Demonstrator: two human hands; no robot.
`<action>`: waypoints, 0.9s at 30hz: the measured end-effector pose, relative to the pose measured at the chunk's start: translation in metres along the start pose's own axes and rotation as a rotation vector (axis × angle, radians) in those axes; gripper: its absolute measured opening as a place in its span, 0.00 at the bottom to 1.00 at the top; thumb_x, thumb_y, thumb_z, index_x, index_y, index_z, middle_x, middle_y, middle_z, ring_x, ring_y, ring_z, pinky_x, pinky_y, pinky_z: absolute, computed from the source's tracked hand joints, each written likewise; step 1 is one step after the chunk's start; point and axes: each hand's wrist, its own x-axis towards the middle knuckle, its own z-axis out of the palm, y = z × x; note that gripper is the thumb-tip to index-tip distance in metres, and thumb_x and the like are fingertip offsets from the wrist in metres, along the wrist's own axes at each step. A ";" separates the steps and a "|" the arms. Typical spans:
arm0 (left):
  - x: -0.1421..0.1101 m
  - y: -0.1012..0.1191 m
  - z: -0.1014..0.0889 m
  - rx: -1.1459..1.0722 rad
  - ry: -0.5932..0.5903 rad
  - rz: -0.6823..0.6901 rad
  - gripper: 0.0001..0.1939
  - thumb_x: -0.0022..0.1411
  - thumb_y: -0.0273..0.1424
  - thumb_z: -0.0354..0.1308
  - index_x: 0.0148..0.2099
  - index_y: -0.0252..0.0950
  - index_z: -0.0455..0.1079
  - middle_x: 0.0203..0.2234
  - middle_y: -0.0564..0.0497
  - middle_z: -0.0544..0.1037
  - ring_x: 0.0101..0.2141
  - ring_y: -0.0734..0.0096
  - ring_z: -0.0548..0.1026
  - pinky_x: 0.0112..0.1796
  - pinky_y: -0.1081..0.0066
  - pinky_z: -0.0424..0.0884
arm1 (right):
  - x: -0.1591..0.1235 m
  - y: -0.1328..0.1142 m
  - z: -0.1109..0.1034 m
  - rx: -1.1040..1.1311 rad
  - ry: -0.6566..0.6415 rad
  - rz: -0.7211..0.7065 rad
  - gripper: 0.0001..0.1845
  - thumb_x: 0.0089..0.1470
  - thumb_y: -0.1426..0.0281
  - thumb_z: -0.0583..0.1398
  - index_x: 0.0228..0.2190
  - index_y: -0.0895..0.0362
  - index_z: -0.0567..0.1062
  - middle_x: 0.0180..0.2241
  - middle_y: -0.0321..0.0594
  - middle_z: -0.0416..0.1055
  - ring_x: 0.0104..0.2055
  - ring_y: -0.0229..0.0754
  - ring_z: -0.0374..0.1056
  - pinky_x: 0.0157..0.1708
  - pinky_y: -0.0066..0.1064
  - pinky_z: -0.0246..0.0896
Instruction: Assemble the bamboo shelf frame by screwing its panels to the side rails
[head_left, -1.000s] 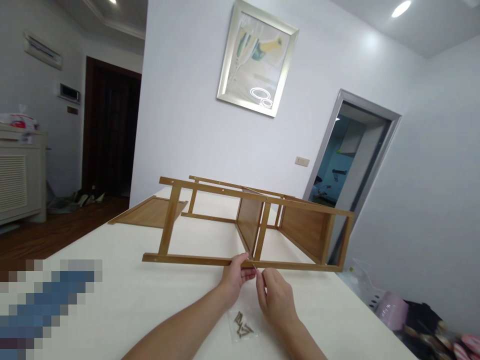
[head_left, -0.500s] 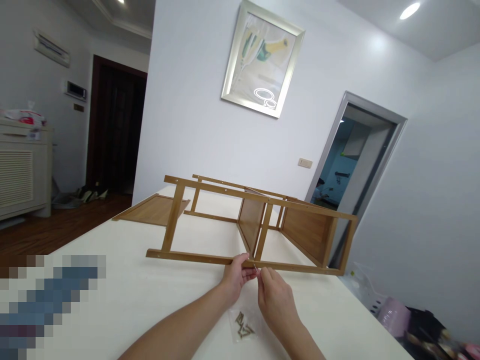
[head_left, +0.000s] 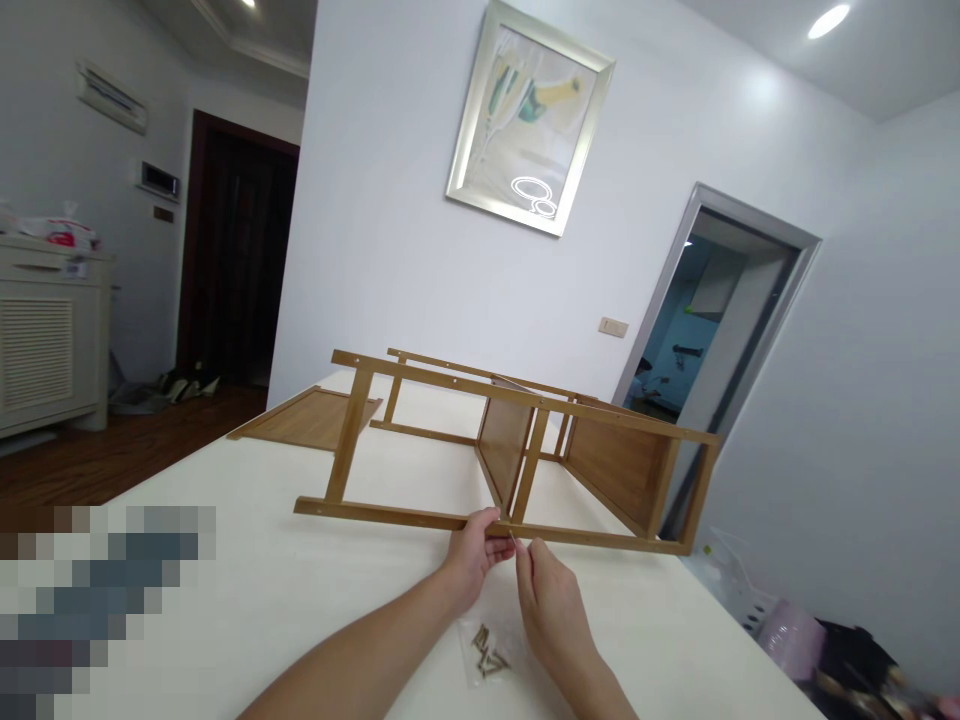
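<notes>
A wooden shelf frame [head_left: 420,517] lies on its side on the white table, with two panels fitted between its side rails. My left hand [head_left: 474,555] grips the near lower rail, thumb on top and fingers curled beneath, close to the middle panel [head_left: 504,445]. Just right of it, my right hand [head_left: 551,590] is closed in a pinch on what looks like a hex key [head_left: 513,537]. Only its thin metal shank shows, its tip at the rail by the crossbar joint. Below the hands, a clear plastic bag with several bolts [head_left: 487,655] rests on the table.
A loose wooden panel [head_left: 300,420] lies at the table's left far side. The white table [head_left: 247,570] reaches to the wall. Beyond its right edge are a lilac container [head_left: 789,638] and dark items. A pixelated patch covers the lower left corner.
My right hand has shifted slightly and turned at the joint, its fingers still pinched. My left hand keeps its grip on the rail. The whole view has shifted slightly.
</notes>
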 end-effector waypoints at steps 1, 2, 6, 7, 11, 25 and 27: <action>0.000 0.000 0.000 0.001 0.003 0.002 0.08 0.57 0.32 0.57 0.29 0.31 0.67 0.21 0.45 0.78 0.21 0.68 0.77 0.27 0.70 0.74 | 0.000 0.000 0.000 0.016 -0.006 0.020 0.17 0.65 0.63 0.46 0.24 0.52 0.59 0.19 0.36 0.67 0.17 0.38 0.62 0.18 0.28 0.49; -0.001 0.000 0.001 0.002 0.006 0.004 0.08 0.57 0.31 0.57 0.29 0.31 0.67 0.21 0.45 0.78 0.21 0.68 0.77 0.27 0.70 0.74 | 0.000 0.000 0.000 0.026 -0.010 0.036 0.17 0.65 0.62 0.46 0.24 0.52 0.59 0.18 0.35 0.67 0.17 0.38 0.62 0.18 0.28 0.49; -0.003 0.001 0.002 0.006 0.009 0.007 0.07 0.57 0.31 0.57 0.30 0.32 0.67 0.22 0.46 0.78 0.21 0.68 0.77 0.27 0.70 0.73 | -0.001 -0.001 0.002 0.036 0.000 0.065 0.17 0.65 0.63 0.46 0.24 0.52 0.59 0.18 0.34 0.66 0.17 0.38 0.61 0.19 0.28 0.50; -0.003 0.002 0.002 0.008 0.008 0.006 0.07 0.57 0.31 0.57 0.30 0.32 0.67 0.22 0.46 0.78 0.21 0.69 0.76 0.27 0.70 0.73 | -0.002 -0.001 0.003 0.034 0.009 0.066 0.16 0.65 0.64 0.46 0.24 0.52 0.59 0.18 0.34 0.66 0.17 0.38 0.61 0.19 0.28 0.50; -0.002 0.001 0.001 0.015 0.005 -0.004 0.08 0.56 0.32 0.58 0.31 0.31 0.67 0.22 0.45 0.78 0.21 0.68 0.77 0.27 0.71 0.73 | -0.005 -0.001 0.005 -0.031 0.060 0.027 0.15 0.64 0.66 0.48 0.24 0.52 0.59 0.19 0.34 0.66 0.18 0.37 0.61 0.19 0.27 0.49; -0.010 0.004 0.007 0.007 0.035 -0.021 0.08 0.57 0.31 0.59 0.34 0.31 0.67 0.23 0.45 0.79 0.20 0.70 0.76 0.25 0.72 0.73 | -0.006 0.006 0.005 -0.304 0.263 -0.246 0.12 0.63 0.72 0.50 0.27 0.55 0.63 0.23 0.35 0.64 0.24 0.36 0.60 0.24 0.29 0.49; -0.010 0.003 0.008 -0.005 0.058 -0.033 0.09 0.57 0.32 0.59 0.35 0.30 0.67 0.23 0.44 0.79 0.20 0.69 0.76 0.25 0.71 0.73 | -0.006 0.007 0.006 -0.309 0.274 -0.247 0.11 0.63 0.72 0.50 0.27 0.55 0.64 0.23 0.35 0.64 0.24 0.37 0.60 0.24 0.29 0.49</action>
